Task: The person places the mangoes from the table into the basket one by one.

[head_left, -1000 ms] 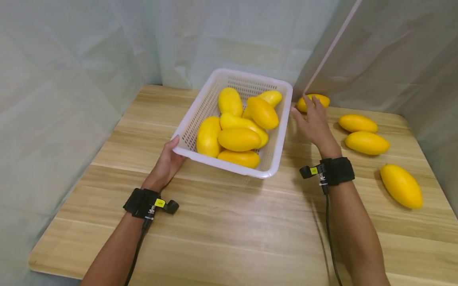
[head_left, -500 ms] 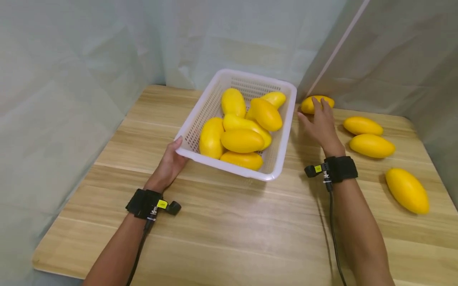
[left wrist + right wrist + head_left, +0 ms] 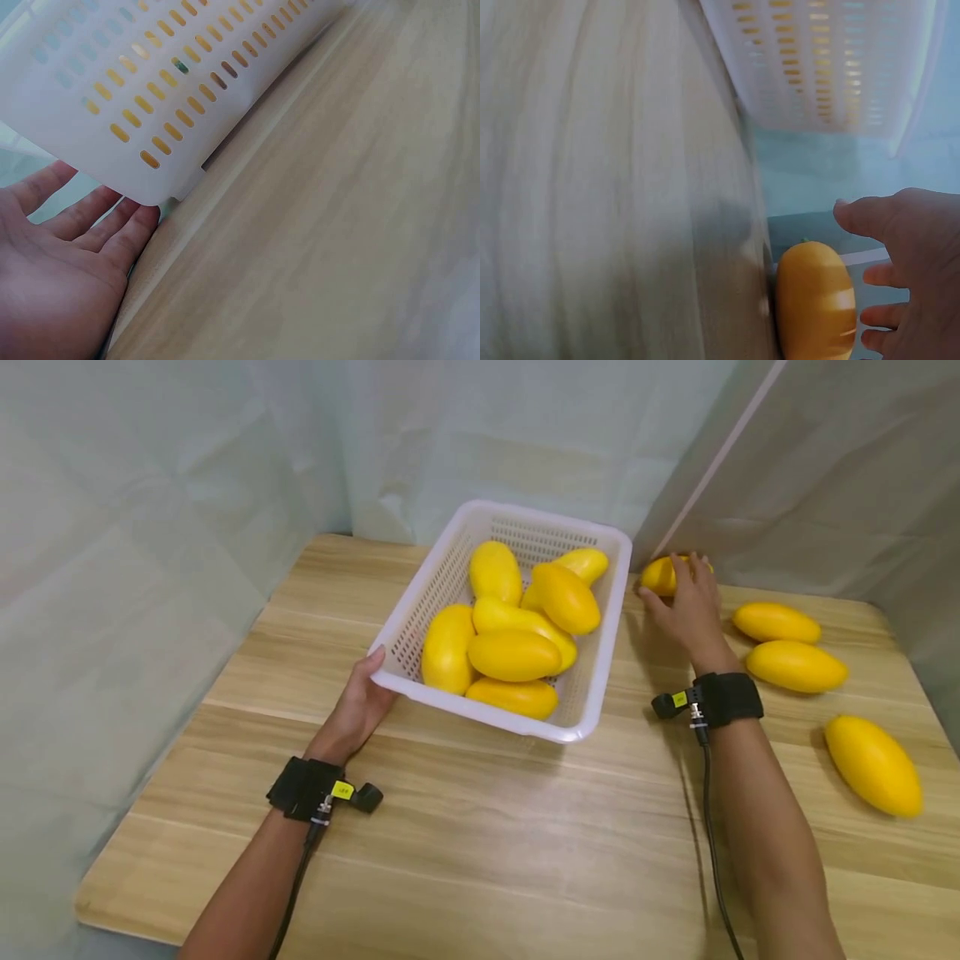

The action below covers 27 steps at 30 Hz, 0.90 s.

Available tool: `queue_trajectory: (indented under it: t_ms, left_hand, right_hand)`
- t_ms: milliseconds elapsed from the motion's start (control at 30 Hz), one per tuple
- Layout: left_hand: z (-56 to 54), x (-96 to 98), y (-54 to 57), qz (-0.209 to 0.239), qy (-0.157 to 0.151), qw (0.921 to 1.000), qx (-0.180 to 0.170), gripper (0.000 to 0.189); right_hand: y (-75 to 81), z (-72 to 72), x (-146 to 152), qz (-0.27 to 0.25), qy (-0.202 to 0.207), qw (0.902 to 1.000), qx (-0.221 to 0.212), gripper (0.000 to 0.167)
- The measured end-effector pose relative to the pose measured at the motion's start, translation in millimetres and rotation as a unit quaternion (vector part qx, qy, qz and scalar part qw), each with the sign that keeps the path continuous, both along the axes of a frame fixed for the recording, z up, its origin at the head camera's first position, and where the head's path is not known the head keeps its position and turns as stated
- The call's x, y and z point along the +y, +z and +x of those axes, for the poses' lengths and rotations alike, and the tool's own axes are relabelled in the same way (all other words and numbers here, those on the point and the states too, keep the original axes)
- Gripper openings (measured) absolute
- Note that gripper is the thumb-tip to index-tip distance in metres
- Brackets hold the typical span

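A white perforated plastic basket (image 3: 592, 693) stands at the middle back of the table with several yellow mangoes (image 3: 514, 655) in it. At its near left corner my left hand (image 3: 360, 702) holds the rim, thumb on top; in the left wrist view, the fingers (image 3: 90, 217) reach the outer wall from below. My right hand (image 3: 693, 610) is over a lone mango (image 3: 658, 577) at the table's back edge, right of the basket. In the right wrist view, spread fingers (image 3: 885, 315) are beside that mango (image 3: 814, 300), with a narrow gap visible.
On the right of the wooden table (image 3: 450, 860) lie three more mangoes: a back one (image 3: 776, 622), a middle one (image 3: 797, 666) and a nearer one (image 3: 873, 766). Pale curtains (image 3: 525, 435) hang behind and beside the table. A cable (image 3: 712, 827) runs along each forearm.
My right hand has moved farther over the lone mango, its fingers now covering more of it. The left hand stays on the basket corner. The whole head view has shifted slightly.
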State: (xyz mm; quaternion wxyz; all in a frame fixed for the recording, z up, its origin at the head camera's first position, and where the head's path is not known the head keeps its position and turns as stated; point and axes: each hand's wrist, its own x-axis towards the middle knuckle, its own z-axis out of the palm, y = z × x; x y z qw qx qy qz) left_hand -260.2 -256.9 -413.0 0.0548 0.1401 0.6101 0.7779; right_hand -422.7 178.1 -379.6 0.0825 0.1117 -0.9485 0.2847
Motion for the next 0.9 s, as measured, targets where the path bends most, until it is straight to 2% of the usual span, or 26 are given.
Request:
queue_trajectory:
  t_ms: [200, 400, 667, 900]
  left_hand:
    - [6.0, -1.0, -2.4, -0.010, 0.000, 0.9999, -0.009, 0.054]
    - [10.6, -0.6, -1.3, -0.015, 0.001, 0.9998, -0.009, 0.053]
    - [9.9, -0.4, -2.2, -0.028, 0.001, 0.9996, -0.009, 0.054]
    - [8.4, -1.2, -4.2, -0.026, 0.001, 0.9997, -0.003, 0.054]
  right_hand:
    - [-8.9, -1.3, 1, 0.013, -0.005, 0.9999, -0.005, 0.073]
    - [-13.3, -3.0, 4, 0.019, -0.008, 0.9998, 0.008, 0.073]
    - [-15.9, -6.0, 4, 0.044, -0.026, 0.9972, 0.056, 0.068]
    - [-15.8, -6.7, 1, 0.053, -0.034, 0.9963, 0.058, 0.064]
